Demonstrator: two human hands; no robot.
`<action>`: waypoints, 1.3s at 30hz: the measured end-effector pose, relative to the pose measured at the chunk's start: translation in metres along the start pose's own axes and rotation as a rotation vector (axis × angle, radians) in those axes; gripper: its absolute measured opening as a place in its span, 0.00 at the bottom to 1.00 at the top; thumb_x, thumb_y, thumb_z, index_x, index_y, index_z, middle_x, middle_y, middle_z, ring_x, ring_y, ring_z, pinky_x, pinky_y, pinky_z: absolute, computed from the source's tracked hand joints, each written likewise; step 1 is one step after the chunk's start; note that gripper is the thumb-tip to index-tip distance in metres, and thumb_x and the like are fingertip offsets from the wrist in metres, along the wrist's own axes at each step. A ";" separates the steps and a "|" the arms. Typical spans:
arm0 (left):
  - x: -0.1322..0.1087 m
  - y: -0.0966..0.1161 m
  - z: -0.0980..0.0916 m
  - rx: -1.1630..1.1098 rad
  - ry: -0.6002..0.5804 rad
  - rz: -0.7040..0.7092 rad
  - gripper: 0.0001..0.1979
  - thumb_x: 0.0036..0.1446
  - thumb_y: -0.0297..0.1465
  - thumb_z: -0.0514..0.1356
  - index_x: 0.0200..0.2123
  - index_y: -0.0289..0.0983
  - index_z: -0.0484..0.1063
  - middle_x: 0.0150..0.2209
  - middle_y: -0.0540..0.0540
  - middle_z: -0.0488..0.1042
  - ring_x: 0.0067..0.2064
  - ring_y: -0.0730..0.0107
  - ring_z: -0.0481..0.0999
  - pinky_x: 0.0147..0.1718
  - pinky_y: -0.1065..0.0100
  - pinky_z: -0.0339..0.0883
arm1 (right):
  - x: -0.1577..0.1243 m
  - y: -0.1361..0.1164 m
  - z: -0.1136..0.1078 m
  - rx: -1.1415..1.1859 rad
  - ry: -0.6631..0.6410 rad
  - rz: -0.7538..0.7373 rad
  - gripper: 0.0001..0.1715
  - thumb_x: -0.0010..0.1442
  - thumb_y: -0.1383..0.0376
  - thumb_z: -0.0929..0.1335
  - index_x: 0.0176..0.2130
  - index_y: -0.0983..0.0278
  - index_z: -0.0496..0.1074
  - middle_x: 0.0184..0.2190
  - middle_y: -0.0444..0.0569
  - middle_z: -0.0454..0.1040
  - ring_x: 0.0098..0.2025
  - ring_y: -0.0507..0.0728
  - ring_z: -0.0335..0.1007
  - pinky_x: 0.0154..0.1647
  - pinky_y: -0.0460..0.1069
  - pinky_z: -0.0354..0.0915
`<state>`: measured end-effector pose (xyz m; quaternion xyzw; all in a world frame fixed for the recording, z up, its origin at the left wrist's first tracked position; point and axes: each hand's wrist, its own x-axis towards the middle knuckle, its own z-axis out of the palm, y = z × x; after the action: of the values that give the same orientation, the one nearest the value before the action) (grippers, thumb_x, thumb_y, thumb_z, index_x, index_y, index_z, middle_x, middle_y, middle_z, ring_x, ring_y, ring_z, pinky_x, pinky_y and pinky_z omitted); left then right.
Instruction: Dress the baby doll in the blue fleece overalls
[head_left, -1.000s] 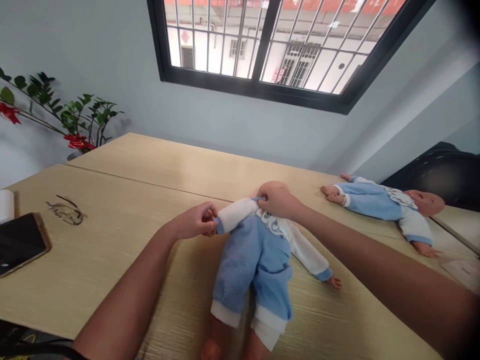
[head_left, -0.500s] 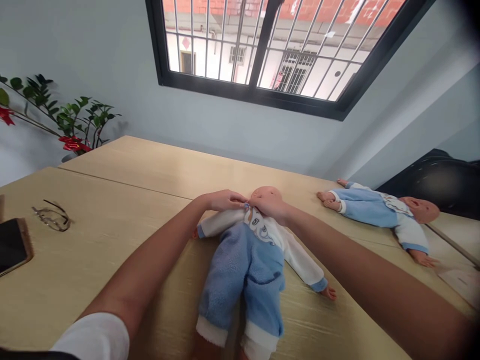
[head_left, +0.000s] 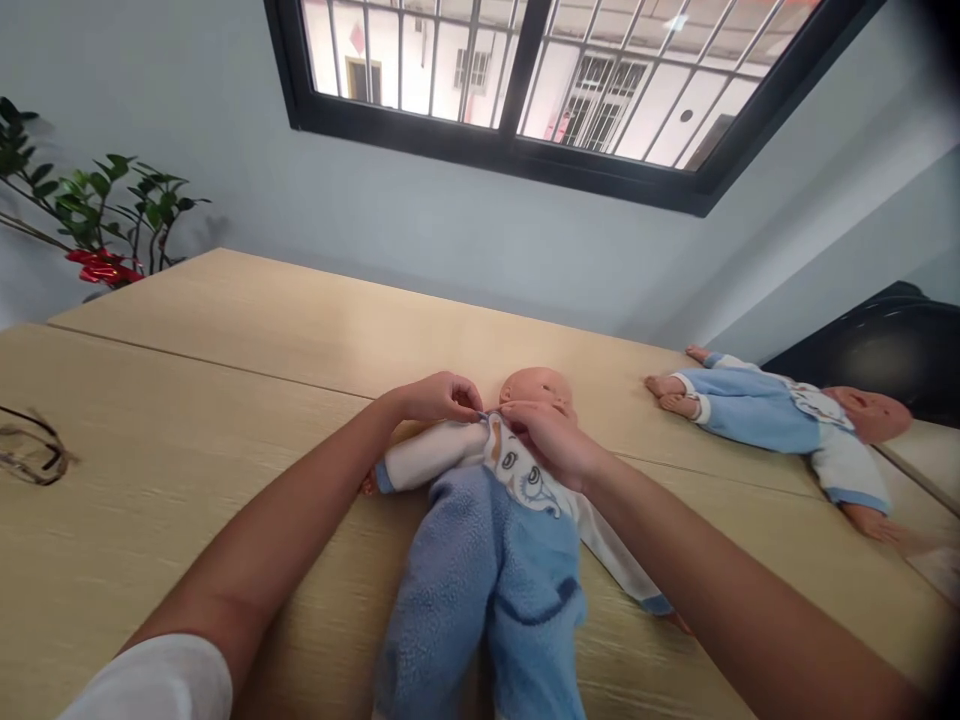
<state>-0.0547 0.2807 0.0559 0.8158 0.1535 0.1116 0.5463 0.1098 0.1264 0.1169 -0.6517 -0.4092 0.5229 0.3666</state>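
A baby doll (head_left: 495,540) in a blue and white fleece suit lies on its back on the wooden table (head_left: 247,340), its bald head (head_left: 536,385) pointing away from me. My left hand (head_left: 439,397) pinches the suit's collar at the doll's left shoulder, fingers closed. Just beside it, my right hand (head_left: 547,440) rests on the doll's chest and pinches the collar under the chin. The two hands almost touch.
A second doll (head_left: 780,415) in the same suit lies at the right of the table. A pair of glasses (head_left: 30,455) lies at the left edge. A green plant with red flowers (head_left: 90,215) stands at the back left; a dark chair (head_left: 892,340) at the right.
My left hand went from the doll's sleeve cuff to the collar. My right hand stayed at the neck and slid a little down onto the chest. The view moved in closer and to the right.
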 end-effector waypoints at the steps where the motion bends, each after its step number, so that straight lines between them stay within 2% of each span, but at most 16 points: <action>1: -0.001 0.000 0.004 0.022 0.072 0.017 0.11 0.53 0.36 0.67 0.37 0.35 0.77 0.34 0.49 0.77 0.34 0.72 0.72 0.33 0.72 0.64 | 0.001 0.001 0.000 0.046 0.001 0.027 0.10 0.59 0.61 0.67 0.37 0.63 0.76 0.24 0.46 0.73 0.24 0.54 0.67 0.23 0.47 0.63; 3: -0.006 0.003 0.010 0.135 0.231 0.091 0.08 0.53 0.34 0.66 0.36 0.36 0.75 0.32 0.50 0.75 0.32 0.74 0.70 0.31 0.72 0.61 | 0.004 0.000 0.001 0.127 0.010 0.055 0.09 0.60 0.62 0.69 0.40 0.62 0.75 0.24 0.45 0.74 0.25 0.54 0.68 0.25 0.47 0.65; 6: -0.014 0.009 0.017 0.437 0.408 0.303 0.05 0.57 0.31 0.64 0.35 0.36 0.74 0.33 0.50 0.76 0.32 0.74 0.70 0.33 0.71 0.62 | 0.006 -0.006 0.005 0.176 0.035 0.067 0.08 0.60 0.63 0.70 0.40 0.62 0.75 0.25 0.46 0.75 0.28 0.55 0.71 0.28 0.47 0.67; 8: -0.018 0.012 0.018 0.564 0.434 0.388 0.04 0.60 0.32 0.62 0.36 0.36 0.73 0.35 0.49 0.77 0.33 0.73 0.72 0.35 0.70 0.63 | 0.008 -0.013 0.009 0.184 0.017 0.081 0.07 0.61 0.63 0.69 0.40 0.63 0.76 0.27 0.48 0.78 0.30 0.56 0.73 0.30 0.48 0.68; 10: -0.022 0.014 0.018 0.574 0.428 0.357 0.05 0.62 0.32 0.61 0.38 0.37 0.73 0.36 0.49 0.77 0.33 0.73 0.73 0.35 0.70 0.63 | 0.009 -0.019 0.014 0.156 -0.014 0.088 0.08 0.62 0.65 0.68 0.41 0.64 0.77 0.30 0.50 0.80 0.32 0.57 0.75 0.31 0.48 0.69; 12: -0.025 0.015 0.015 0.533 0.381 0.241 0.06 0.62 0.34 0.61 0.39 0.38 0.73 0.35 0.50 0.77 0.32 0.72 0.73 0.33 0.70 0.64 | 0.009 -0.025 0.017 0.070 -0.003 0.084 0.11 0.63 0.67 0.68 0.44 0.64 0.78 0.34 0.51 0.81 0.35 0.56 0.76 0.33 0.47 0.69; 15: -0.030 0.017 0.008 0.459 0.213 0.049 0.10 0.64 0.40 0.59 0.40 0.39 0.73 0.35 0.50 0.78 0.34 0.70 0.75 0.32 0.70 0.64 | 0.008 -0.032 0.020 -0.133 0.127 0.042 0.14 0.62 0.67 0.69 0.48 0.62 0.79 0.37 0.51 0.82 0.37 0.56 0.77 0.33 0.46 0.68; 18: -0.035 0.023 0.004 0.414 0.092 -0.056 0.13 0.65 0.42 0.57 0.45 0.41 0.72 0.39 0.49 0.80 0.37 0.67 0.77 0.33 0.70 0.65 | 0.008 -0.037 0.021 -0.298 0.237 -0.002 0.14 0.61 0.66 0.70 0.47 0.61 0.80 0.38 0.52 0.83 0.38 0.56 0.77 0.34 0.46 0.69; 20: -0.037 0.029 0.006 0.478 0.107 -0.073 0.13 0.65 0.42 0.56 0.45 0.41 0.72 0.40 0.49 0.80 0.37 0.66 0.77 0.33 0.69 0.65 | 0.010 -0.039 0.022 -0.343 0.234 0.004 0.12 0.60 0.66 0.70 0.44 0.61 0.81 0.39 0.52 0.83 0.40 0.56 0.77 0.35 0.46 0.69; 23: -0.038 0.040 0.011 0.634 0.254 -0.061 0.12 0.65 0.41 0.55 0.42 0.40 0.72 0.39 0.46 0.80 0.38 0.63 0.77 0.34 0.67 0.63 | 0.018 -0.042 0.023 -0.278 0.137 0.097 0.09 0.61 0.65 0.70 0.41 0.61 0.81 0.38 0.53 0.82 0.39 0.57 0.77 0.34 0.47 0.70; 25: -0.039 0.046 0.013 0.657 0.297 -0.095 0.15 0.66 0.42 0.53 0.44 0.39 0.72 0.40 0.44 0.81 0.41 0.61 0.78 0.35 0.66 0.64 | 0.024 -0.044 0.023 -0.190 0.086 0.163 0.08 0.61 0.65 0.70 0.41 0.61 0.80 0.36 0.53 0.82 0.37 0.58 0.77 0.32 0.48 0.70; 27: -0.042 0.051 0.011 0.616 0.193 -0.203 0.22 0.67 0.48 0.50 0.47 0.38 0.72 0.44 0.42 0.81 0.43 0.59 0.79 0.36 0.66 0.65 | 0.029 -0.045 0.022 -0.119 0.075 0.175 0.10 0.61 0.68 0.69 0.43 0.61 0.79 0.34 0.52 0.81 0.34 0.57 0.77 0.31 0.47 0.70; 30: -0.048 0.058 0.001 0.556 -0.121 -0.362 0.32 0.62 0.58 0.50 0.47 0.36 0.75 0.47 0.39 0.81 0.44 0.57 0.79 0.36 0.66 0.66 | 0.033 -0.043 0.019 -0.087 0.089 0.146 0.13 0.61 0.69 0.69 0.47 0.61 0.77 0.33 0.50 0.80 0.32 0.55 0.75 0.30 0.47 0.70; 33: -0.054 0.068 -0.006 0.591 -0.259 -0.374 0.33 0.60 0.59 0.51 0.44 0.35 0.78 0.44 0.39 0.82 0.41 0.57 0.79 0.34 0.66 0.66 | 0.034 -0.043 0.015 -0.186 0.096 0.131 0.10 0.61 0.67 0.70 0.44 0.61 0.78 0.36 0.50 0.80 0.33 0.54 0.75 0.30 0.46 0.69; 35: -0.057 0.077 -0.007 0.626 -0.231 -0.336 0.31 0.60 0.56 0.51 0.44 0.36 0.78 0.41 0.41 0.82 0.38 0.58 0.78 0.34 0.66 0.66 | 0.034 -0.047 0.014 -0.298 0.089 0.186 0.07 0.60 0.63 0.72 0.39 0.62 0.79 0.33 0.49 0.79 0.29 0.53 0.71 0.25 0.45 0.65; 39: -0.063 0.096 0.002 0.663 -0.149 -0.270 0.25 0.59 0.51 0.55 0.44 0.38 0.79 0.41 0.40 0.82 0.38 0.57 0.78 0.36 0.64 0.67 | 0.034 -0.063 0.022 -0.456 -0.002 0.316 0.11 0.55 0.57 0.75 0.28 0.61 0.76 0.17 0.43 0.66 0.18 0.49 0.51 0.15 0.46 0.48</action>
<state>-0.1005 0.2211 0.1431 0.9268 0.2476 -0.0772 0.2716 0.0831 0.1833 0.1572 -0.7728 -0.4100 0.4684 0.1239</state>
